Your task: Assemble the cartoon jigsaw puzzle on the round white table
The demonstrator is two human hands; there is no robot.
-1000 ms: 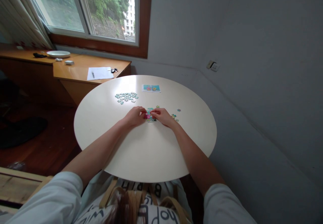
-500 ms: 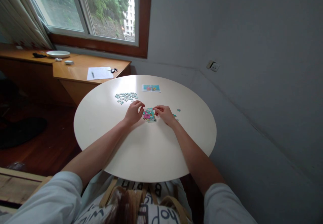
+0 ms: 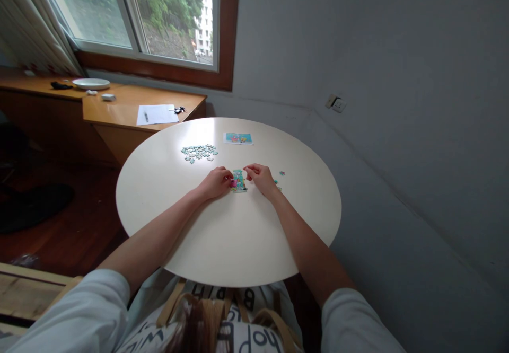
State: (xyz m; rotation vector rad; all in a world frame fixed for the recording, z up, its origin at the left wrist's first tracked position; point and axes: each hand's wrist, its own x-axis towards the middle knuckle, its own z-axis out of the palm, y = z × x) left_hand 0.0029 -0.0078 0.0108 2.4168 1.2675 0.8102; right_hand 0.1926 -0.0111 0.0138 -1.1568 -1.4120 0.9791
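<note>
A partly assembled jigsaw puzzle (image 3: 239, 181) in teal, pink and green lies on the white round table (image 3: 222, 236) between my hands. My left hand (image 3: 217, 183) rests at its left side, with bent fingers closed on that edge and covering part of the pink area. Beside the upper right corner is my right hand (image 3: 259, 178), its thumb and forefinger pinched together. Whatever may be between those fingertips is too small to make out. A few loose puzzle pieces (image 3: 277, 184) show just past my right wrist, partly hidden by it.
Many face-down puzzle pieces (image 3: 199, 152) are spread at the table's back left. A small picture sheet (image 3: 237, 139) lies at the back, and one single piece (image 3: 282, 173) sits to the right. Behind stands a wooden desk (image 3: 119, 109) with paper (image 3: 157, 115), keys (image 3: 180, 110) and a white plate (image 3: 91, 84).
My left hand has moved right and down onto the puzzle's left edge, its fingers closing there. My right hand has shifted only slightly, staying by the upper right corner.
</note>
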